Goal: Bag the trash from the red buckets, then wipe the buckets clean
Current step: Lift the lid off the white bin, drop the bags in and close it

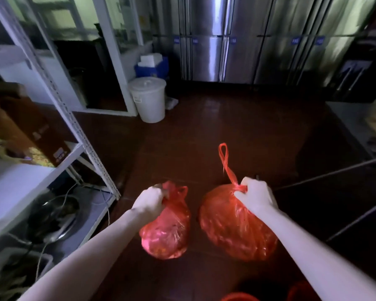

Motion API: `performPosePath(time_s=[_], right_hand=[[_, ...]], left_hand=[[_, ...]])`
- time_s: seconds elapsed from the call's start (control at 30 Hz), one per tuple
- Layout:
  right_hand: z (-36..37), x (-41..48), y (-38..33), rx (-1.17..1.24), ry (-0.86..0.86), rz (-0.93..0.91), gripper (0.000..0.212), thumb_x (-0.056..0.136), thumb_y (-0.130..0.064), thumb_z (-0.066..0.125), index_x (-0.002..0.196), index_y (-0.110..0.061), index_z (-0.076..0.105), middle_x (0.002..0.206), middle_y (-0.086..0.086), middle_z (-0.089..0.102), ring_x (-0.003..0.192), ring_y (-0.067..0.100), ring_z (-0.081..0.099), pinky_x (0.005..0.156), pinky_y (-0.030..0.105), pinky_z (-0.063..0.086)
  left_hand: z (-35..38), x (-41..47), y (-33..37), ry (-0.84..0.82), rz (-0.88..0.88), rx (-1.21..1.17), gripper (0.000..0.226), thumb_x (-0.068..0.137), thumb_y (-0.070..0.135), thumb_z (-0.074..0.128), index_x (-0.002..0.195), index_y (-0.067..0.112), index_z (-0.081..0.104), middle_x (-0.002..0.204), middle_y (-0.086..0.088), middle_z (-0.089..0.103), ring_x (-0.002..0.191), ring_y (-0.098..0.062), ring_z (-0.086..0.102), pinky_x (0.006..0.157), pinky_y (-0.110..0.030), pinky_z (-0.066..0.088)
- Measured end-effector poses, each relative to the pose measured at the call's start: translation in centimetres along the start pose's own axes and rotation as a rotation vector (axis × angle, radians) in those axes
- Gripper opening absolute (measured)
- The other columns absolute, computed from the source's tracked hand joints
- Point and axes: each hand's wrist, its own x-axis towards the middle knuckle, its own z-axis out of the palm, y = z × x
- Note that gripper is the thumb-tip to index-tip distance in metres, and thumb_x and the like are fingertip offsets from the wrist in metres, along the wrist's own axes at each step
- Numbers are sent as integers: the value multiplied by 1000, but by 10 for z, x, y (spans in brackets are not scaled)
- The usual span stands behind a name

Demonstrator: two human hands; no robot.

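Note:
Two full red plastic trash bags hang above the dark red floor. My left hand (151, 200) is shut on the neck of the smaller red bag (166, 233). My right hand (255, 195) grips the knotted neck of the larger red bag (234, 227), and one handle loop of that bag sticks up above my fist. The two bags hang side by side, a small gap apart. Red bucket rims (240, 297) peek in at the bottom edge, mostly cut off.
A white metal shelf rack (83, 135) with cardboard boxes and a pan stands at the left. A lidded white bucket (149, 98) and a blue box (153, 67) sit ahead on the left. Steel fridge doors (213, 40) line the back. A table edge (352, 124) is at right.

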Motion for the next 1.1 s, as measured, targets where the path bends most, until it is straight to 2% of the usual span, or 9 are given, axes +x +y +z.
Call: performPosePath(time_s=[0.23,0.37,0.47,0.6,0.73,0.9,1.0,1.1], right_hand=[[29,111,-67,63,72,98,20,80,-38,68,83,-19,63,83,10,69,83,35,66,70,34,54],[45,196,-100,113,61,109,17,80,-36,67,80,-20,62,82,8,68,82,33,66,71,33,53],[57,275,-123,114,19,113,15,79,-37,66,78,-23,62,76,-1,63,79,26,65,65,28,48],[65,387,-151,136,-28,83,13,78,-35,66,78,-22,63,78,0,64,79,23,64,69,30,53],[61,496,-175,169,-40,69,12,78,-34,68,76,-25,60,76,-4,59,81,21,64,70,28,51],[61,634,-208,198,-21,58,13,79,-34,70,79,-23,62,85,1,66,82,23,64,70,27,49],[71,728,-228,208,8,46,15,78,-35,71,83,-22,65,90,6,67,89,26,64,72,25,43],[85,822,-249,207,4,31,16,79,-36,70,80,-24,60,85,0,61,84,21,61,72,24,43]], left_hand=[[-37,133,-73,-12,72,32,23,81,14,65,99,28,69,106,3,59,96,-24,65,84,-29,50],[-51,215,-116,-44,63,49,32,81,9,63,107,29,69,118,0,58,106,-25,63,92,-28,48],[-61,283,-142,-57,60,59,31,82,10,65,107,28,69,117,2,59,106,-23,64,92,-26,48],[-85,377,-171,-75,36,60,22,85,18,66,103,28,70,114,5,59,106,-20,63,92,-25,47],[-116,471,-195,-62,17,52,15,87,19,67,99,26,69,93,13,48,92,-16,64,78,-21,48],[-146,598,-234,-18,2,21,19,88,20,66,106,24,70,105,6,55,94,-15,62,87,-29,51],[-152,686,-263,-17,25,17,20,88,18,62,105,21,71,103,3,56,94,-18,62,85,-30,50],[-151,776,-293,-4,55,14,18,87,19,63,102,20,70,102,1,56,93,-19,61,83,-32,50]])
